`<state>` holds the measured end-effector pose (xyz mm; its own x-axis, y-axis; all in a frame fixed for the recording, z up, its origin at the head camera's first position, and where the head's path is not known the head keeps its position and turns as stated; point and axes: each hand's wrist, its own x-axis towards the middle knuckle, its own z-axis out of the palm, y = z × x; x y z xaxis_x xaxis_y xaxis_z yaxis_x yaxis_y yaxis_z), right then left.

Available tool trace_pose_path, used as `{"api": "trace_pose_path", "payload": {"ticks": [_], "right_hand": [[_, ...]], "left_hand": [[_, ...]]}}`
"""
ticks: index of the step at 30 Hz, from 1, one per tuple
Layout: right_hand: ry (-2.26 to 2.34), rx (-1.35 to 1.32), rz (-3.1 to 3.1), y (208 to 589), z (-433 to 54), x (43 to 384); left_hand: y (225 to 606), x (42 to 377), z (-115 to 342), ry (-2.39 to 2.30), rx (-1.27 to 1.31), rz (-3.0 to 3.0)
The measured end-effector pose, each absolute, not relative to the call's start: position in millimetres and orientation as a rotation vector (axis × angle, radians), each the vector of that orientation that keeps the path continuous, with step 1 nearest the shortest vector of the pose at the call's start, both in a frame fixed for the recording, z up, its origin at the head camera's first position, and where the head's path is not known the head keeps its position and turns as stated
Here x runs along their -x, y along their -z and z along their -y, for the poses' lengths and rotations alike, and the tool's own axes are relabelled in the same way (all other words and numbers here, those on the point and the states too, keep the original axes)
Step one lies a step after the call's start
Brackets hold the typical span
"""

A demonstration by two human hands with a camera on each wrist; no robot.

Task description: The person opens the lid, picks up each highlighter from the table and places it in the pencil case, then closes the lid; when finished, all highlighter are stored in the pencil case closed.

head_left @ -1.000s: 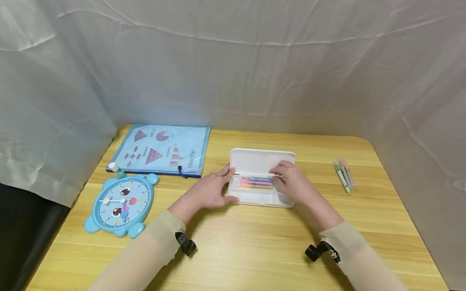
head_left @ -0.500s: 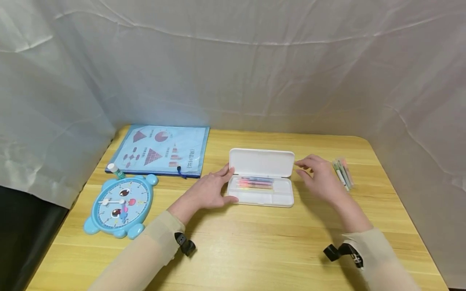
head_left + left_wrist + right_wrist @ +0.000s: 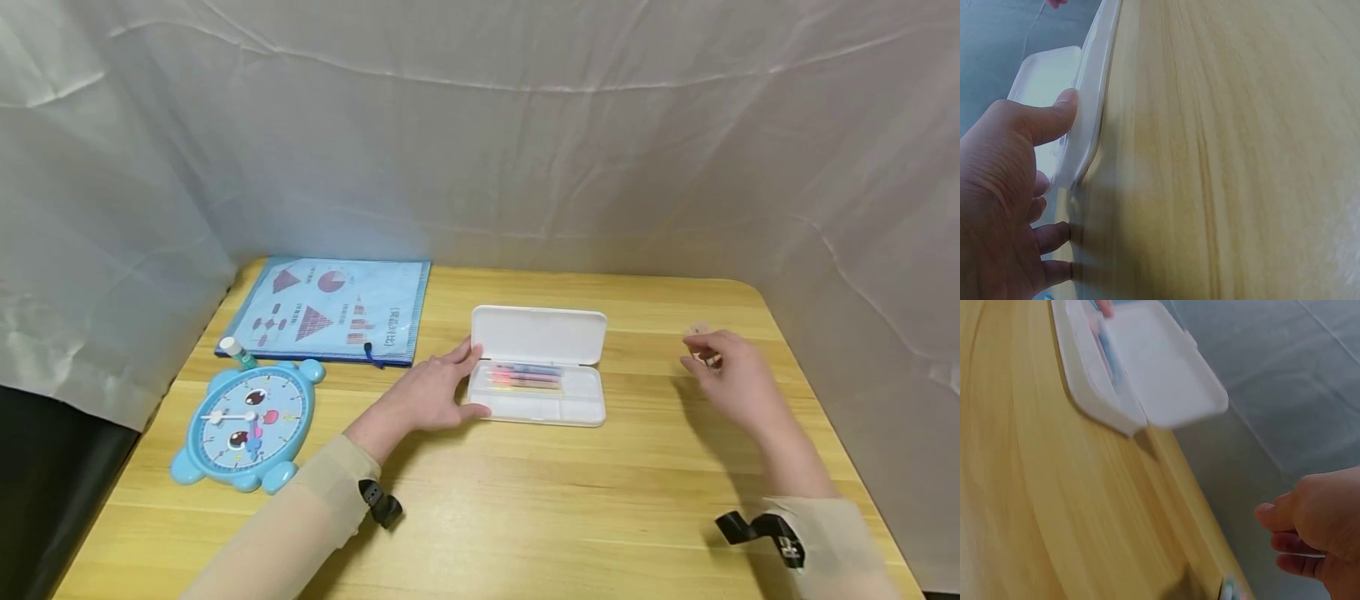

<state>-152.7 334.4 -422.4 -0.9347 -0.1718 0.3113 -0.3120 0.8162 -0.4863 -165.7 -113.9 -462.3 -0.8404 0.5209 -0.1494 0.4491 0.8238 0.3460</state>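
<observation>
A white pencil case (image 3: 581,398) lies with its lid (image 3: 538,336) raised, several colored pens (image 3: 527,377) in its back compartment. My left hand (image 3: 429,393) holds the case's left end, thumb at the front edge and index finger by the lid. In the left wrist view the thumb (image 3: 1060,115) presses the white side wall. Over at the right, my right hand (image 3: 738,379) is above a small bunch of pens (image 3: 708,360), largely hiding it in the head view. Its fingers are loosely bent. The right wrist view shows the pens' tips (image 3: 1227,589) below that hand.
A blue toy clock (image 3: 251,421) with an animal face lies at the left. Behind it are a small bottle with a white cap (image 3: 237,352) and a blue zip folder (image 3: 337,308). Grey-white sheeting (image 3: 480,167) rises behind the wooden table (image 3: 525,508).
My right hand has left the pencil case and moved right to the bunch of pens. The left hand has stayed at the case's left end.
</observation>
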Motion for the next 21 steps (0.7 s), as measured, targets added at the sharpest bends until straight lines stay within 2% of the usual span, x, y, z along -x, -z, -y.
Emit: {"api": "trace_pose_path", "payload": {"ticks": [10, 21], "right_hand": [[-0.772, -0.204, 2.942, 444, -372, 151], [-0.711, -0.155, 2.988, 459, -368, 150]], "left_hand": [[462, 166, 114, -0.446, -0.746, -2.766], [461, 165, 114, -0.445, -0.759, -2.772]]}}
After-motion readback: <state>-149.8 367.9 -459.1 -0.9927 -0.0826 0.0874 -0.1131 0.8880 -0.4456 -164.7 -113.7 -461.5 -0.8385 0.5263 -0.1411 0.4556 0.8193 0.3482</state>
